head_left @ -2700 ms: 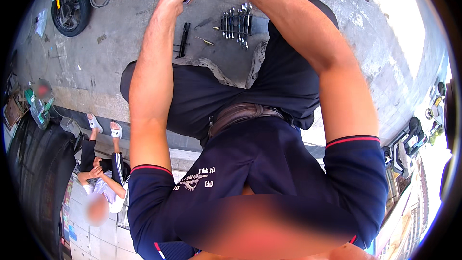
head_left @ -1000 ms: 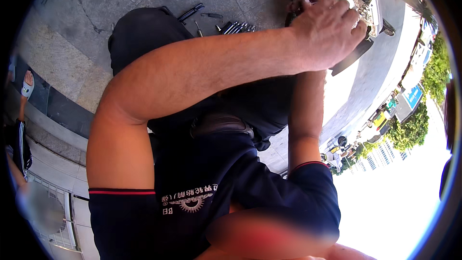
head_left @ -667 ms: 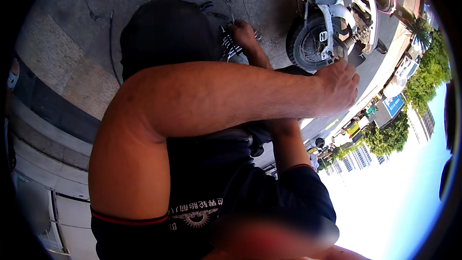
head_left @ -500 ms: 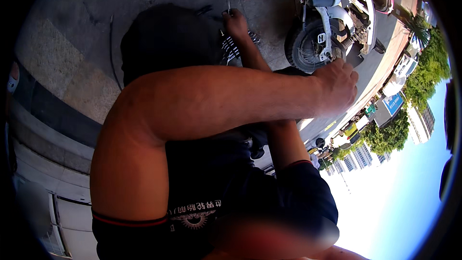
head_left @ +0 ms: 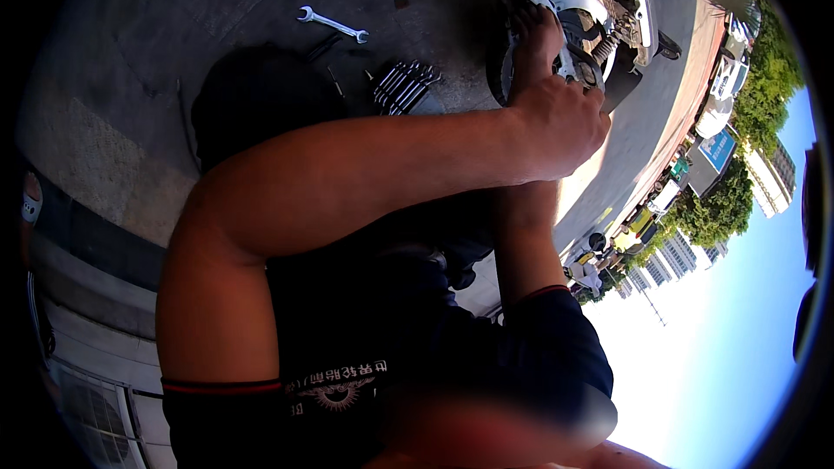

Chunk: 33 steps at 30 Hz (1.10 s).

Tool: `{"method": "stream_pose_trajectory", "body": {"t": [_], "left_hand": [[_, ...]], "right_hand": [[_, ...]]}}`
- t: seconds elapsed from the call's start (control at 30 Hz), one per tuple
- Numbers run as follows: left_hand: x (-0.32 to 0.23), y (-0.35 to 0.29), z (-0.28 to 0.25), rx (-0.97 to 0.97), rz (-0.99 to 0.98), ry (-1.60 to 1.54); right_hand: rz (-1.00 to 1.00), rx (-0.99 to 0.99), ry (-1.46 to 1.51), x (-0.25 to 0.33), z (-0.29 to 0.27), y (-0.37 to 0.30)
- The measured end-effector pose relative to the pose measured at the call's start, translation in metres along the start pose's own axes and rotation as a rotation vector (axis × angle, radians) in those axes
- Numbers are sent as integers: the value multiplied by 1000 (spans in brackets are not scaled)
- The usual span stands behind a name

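Observation:
My left hand (head_left: 560, 126) is closed in a fist beside the motorbike's (head_left: 599, 0) rear wheel, its left forearm crossing over my right arm. Whatever its curled fingers hold is hidden. Beyond it, my right hand (head_left: 536, 43) reaches up to the white frame part by the wheel (head_left: 499, 69), fingers stretched out against it and partly in shadow. A double open-ended wrench (head_left: 333, 24) lies on the ground, apart from both hands. Closer to me, several shiny wrenches (head_left: 404, 87) lie side by side.
A thin rod (head_left: 336, 81) and a dark tool (head_left: 323, 48) lie near the wrenches. A dark rounded shape (head_left: 261, 104) covers ground at the left. A raised kerb (head_left: 95, 287) runs behind it. Road, parked vehicles and trees (head_left: 764, 78) stand at the right.
My right hand has let go of the wrench, now on the ground, and moved right to the motorbike. My left hand stays closed by the wheel. The whole view has shifted slightly.

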State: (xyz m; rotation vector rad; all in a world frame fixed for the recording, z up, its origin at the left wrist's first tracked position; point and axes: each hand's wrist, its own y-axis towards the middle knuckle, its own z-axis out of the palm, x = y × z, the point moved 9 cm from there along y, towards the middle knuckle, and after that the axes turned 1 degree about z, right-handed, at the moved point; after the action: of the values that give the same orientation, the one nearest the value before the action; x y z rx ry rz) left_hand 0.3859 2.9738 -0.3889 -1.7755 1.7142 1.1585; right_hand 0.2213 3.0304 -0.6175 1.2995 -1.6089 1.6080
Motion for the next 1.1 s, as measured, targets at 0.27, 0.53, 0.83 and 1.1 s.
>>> {"method": "stream_pose_trajectory", "body": {"t": [0.27,0.53,0.83,1.1], "left_hand": [[-24,4,15,152,125,-66],[-20,-1,26,212,73,-54],[-16,4,18,203,51,-83],[45,16,14,70,-136,-116]], "right_hand": [[324,135,170,-3,-7,35],[126,268,169,-24,3,71],[31,-17,251,0,11,36],[330,351,55,-7,32,38]]}}
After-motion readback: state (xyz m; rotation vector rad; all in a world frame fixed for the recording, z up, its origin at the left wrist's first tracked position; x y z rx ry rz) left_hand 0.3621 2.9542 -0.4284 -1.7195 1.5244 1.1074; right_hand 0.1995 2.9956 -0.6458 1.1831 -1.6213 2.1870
